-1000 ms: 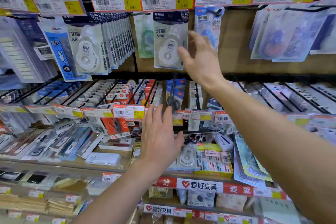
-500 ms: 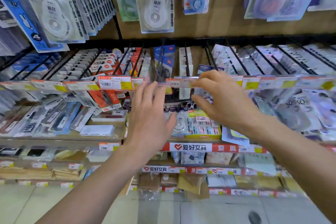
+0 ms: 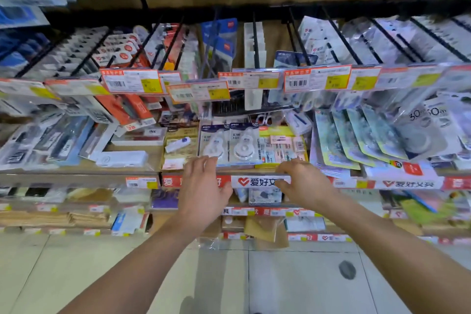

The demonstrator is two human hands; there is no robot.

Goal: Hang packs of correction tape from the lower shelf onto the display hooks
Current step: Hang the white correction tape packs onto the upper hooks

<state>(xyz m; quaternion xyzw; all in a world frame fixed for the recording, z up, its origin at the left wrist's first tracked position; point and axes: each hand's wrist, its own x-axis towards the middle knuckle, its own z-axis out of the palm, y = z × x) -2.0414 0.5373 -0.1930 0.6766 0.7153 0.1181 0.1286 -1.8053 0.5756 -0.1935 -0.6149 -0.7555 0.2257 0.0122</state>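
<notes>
Two packs of correction tape (image 3: 229, 146) lie side by side on the lower shelf (image 3: 76, 175), mid-frame. Both hands have come down from higher up. The left hand (image 3: 204, 186) and right hand (image 3: 304, 183) now reach the packs' near edge, each grip released and empty. Picking one up looks next.

Centre of frame: two packs of correction tape (image 3: 230, 146), side by side, flat on the lower shelf (image 3: 76, 176).
Left hand (image 3: 204, 186): fingers extended, tips at the left pack's near edge.
Right hand (image 3: 304, 182): fingers loosely bent over the shelf's red label strip (image 3: 257, 182), holding nothing.
Above: black display hooks (image 3: 255, 41), price tags (image 3: 132, 81).
Bottom: tiled floor (image 3: 293, 283).
</notes>
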